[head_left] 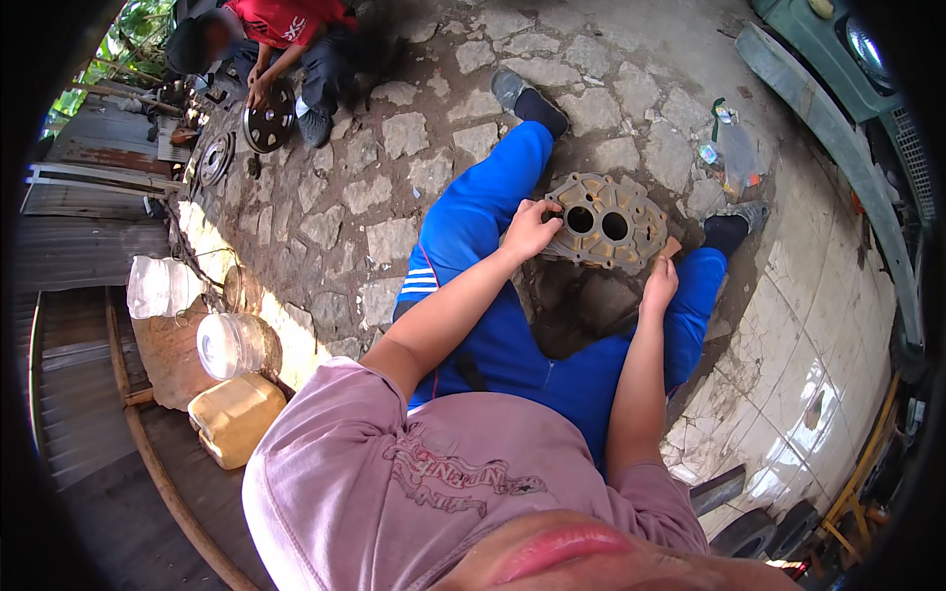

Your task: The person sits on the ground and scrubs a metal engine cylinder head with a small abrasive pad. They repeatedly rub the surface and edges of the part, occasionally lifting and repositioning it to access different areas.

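A cast-metal gear housing [597, 223] with two large round bores and a bolt-holed flange stands between my spread legs. My left hand [531, 230] is closed on the housing's left edge, fingers curled over the rim. By the lower right edge of the housing, my right hand [659, 286] pinches a small flat brown piece [672, 247], perhaps folded sandpaper. That piece is beside the housing's flange; I cannot tell whether it touches. The housing's underside is out of sight.
At upper left, another person [293, 39] crouches, hands on a dark round metal disc [269, 118]; a ring-shaped part [213, 159] lies nearby. A yellow jerrycan [236, 419] and clear plastic containers [233, 345] stand left. A vehicle bumper [823, 118] curves along the right. Plastic litter [734, 148] lies ahead.
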`<control>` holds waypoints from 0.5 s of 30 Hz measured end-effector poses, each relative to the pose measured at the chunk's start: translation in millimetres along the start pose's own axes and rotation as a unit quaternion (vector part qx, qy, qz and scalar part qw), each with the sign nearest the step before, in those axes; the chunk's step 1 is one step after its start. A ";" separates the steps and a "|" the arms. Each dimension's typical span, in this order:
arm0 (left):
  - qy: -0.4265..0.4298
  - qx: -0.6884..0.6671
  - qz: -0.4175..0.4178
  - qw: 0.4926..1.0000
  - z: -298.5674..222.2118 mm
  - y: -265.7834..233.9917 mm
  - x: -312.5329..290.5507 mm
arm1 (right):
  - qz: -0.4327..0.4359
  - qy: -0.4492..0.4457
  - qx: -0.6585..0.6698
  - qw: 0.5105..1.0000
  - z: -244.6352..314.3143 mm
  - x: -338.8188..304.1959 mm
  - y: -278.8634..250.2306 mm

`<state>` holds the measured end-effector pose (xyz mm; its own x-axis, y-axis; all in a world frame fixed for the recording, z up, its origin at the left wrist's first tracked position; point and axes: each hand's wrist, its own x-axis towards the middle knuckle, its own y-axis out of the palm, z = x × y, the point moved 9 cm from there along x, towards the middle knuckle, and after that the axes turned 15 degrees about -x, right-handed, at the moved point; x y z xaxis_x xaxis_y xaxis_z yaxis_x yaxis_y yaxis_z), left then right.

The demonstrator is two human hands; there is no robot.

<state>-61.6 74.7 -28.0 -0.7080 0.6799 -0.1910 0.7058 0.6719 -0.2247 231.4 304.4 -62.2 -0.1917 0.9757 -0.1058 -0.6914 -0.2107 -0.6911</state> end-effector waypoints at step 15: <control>-0.004 0.005 0.002 1.000 3.4 -2.1 0.4 | -0.005 -0.016 0.005 1.000 -12.7 3.7 7.1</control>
<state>-63.5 72.5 -30.8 -0.7052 0.6805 -0.1994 0.7085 0.6656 -0.2343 234.7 307.3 -76.6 -0.2067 0.9756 -0.0746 -0.7002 -0.2008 -0.6852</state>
